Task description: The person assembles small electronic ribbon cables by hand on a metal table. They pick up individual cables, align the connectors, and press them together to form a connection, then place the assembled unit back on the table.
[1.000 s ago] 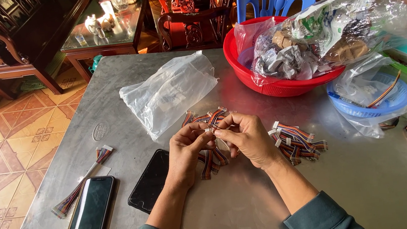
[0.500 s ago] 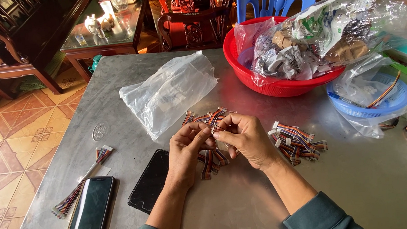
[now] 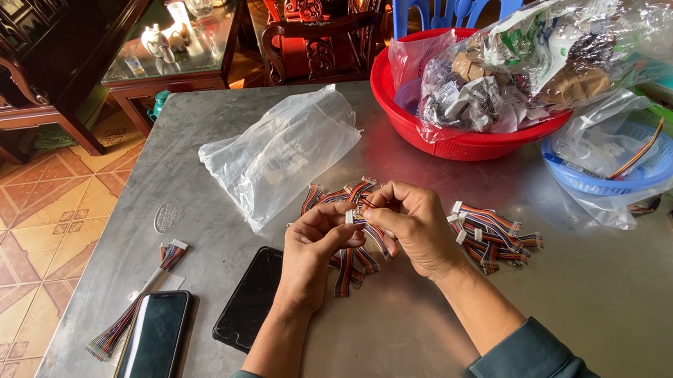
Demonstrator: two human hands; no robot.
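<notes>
Where the grey metal tabletop (image 3: 578,305) spreads widest, a red basin (image 3: 463,140) of wrapped parts sits at its far edge, a crumpled clear bag (image 3: 280,153) to its left. Nearer, 2 dark phones (image 3: 148,352) lie flat. At centre, the left hand (image 3: 314,253) and right hand (image 3: 414,223) meet, fingertips pinched shut on a striped ribbon cable (image 3: 352,249), just above a loose cable pile (image 3: 493,231).
</notes>
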